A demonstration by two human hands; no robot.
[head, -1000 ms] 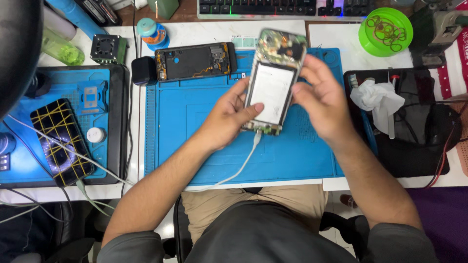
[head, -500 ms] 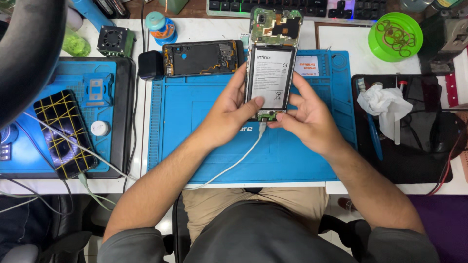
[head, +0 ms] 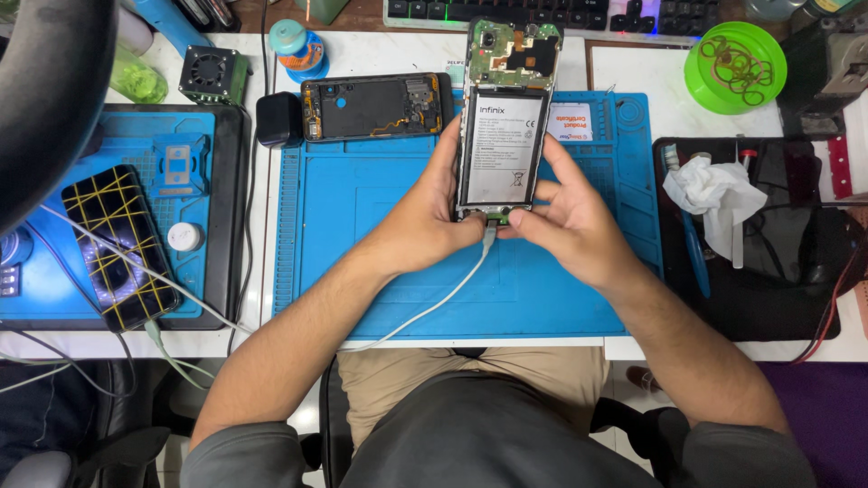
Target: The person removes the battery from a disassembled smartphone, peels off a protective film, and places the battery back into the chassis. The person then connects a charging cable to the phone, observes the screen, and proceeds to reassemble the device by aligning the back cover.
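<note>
Head view: the opened phone (head: 500, 126) is held above the far middle of the blue mat (head: 362, 262). The left hand (head: 425, 226) grips its left edge and the right hand (head: 565, 226) pinches its near end, where the white cable (head: 443, 298) plugs in. It looks light and stiff but fragile; the side edges seem the safest hold. It shows a pale battery and a bare green circuit board at its far end.

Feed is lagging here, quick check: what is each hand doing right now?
Left hand: closed on the left edge of the opened phone.
Right hand: fingers at the phone's bottom end, by the white cable plug.
</note>
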